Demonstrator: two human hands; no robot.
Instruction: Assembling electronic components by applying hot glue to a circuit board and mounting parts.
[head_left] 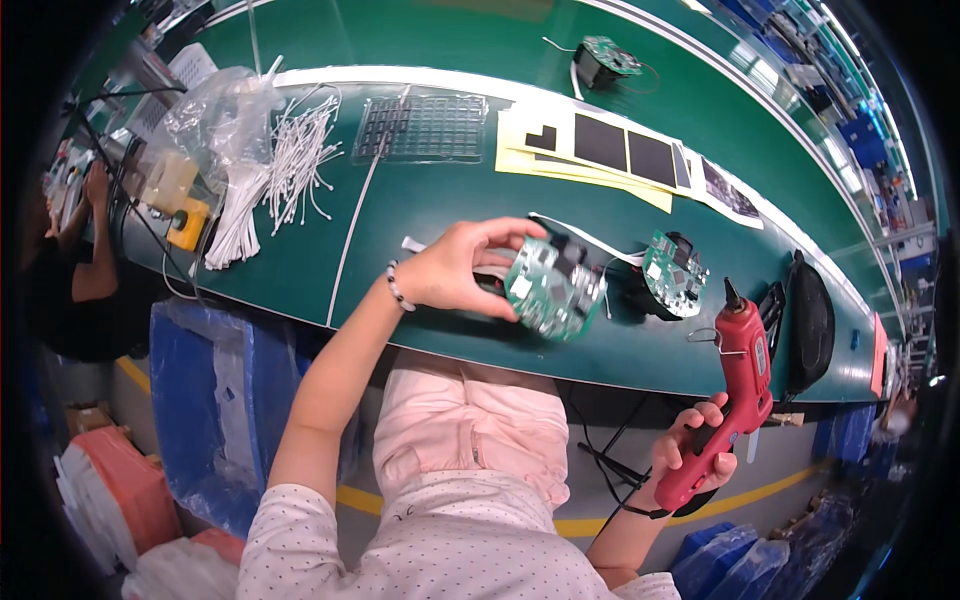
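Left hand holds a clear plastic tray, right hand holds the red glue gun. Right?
Not quite. The head view shows the left hand holding a green circuit board; the clear plastic tray lies on the bench. The right hand does hold the red glue gun.

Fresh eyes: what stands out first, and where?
The red glue gun in the right hand, nozzle up, at right. Then the green circuit board in the left hand, near the centre, with a similar board on the bench to its right. Thin white strands lie heaped at upper left.
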